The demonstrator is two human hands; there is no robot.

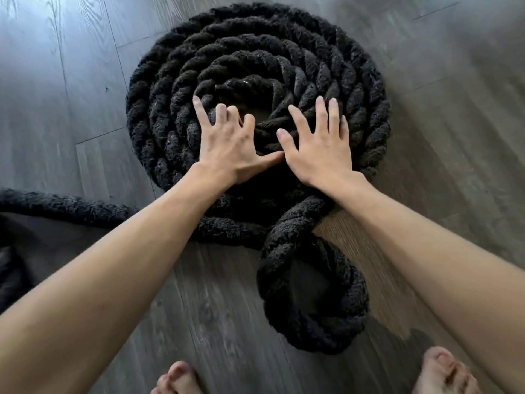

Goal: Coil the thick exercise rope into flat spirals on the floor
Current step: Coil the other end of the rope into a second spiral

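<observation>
A thick black twisted rope [255, 46] lies in a flat spiral of several turns on the grey wood floor [71, 81]. My left hand [227, 143] rests on the near-left turns, fingers spread and partly bent, holding nothing. My right hand [321, 146] lies flat on the near-right turns, fingers apart. The two thumbs touch over the rope. From the spiral's near edge the rope runs into a small loose loop [306, 322] in front of me. Another stretch of rope [56, 206] runs off to the left edge.
My bare toes [176, 376] show at the bottom edge, with the other foot [443, 371] to the right of the small loop. More dark rope [7, 268] bunches at the left edge. Bare floor surrounds the spiral on the left, right and far sides.
</observation>
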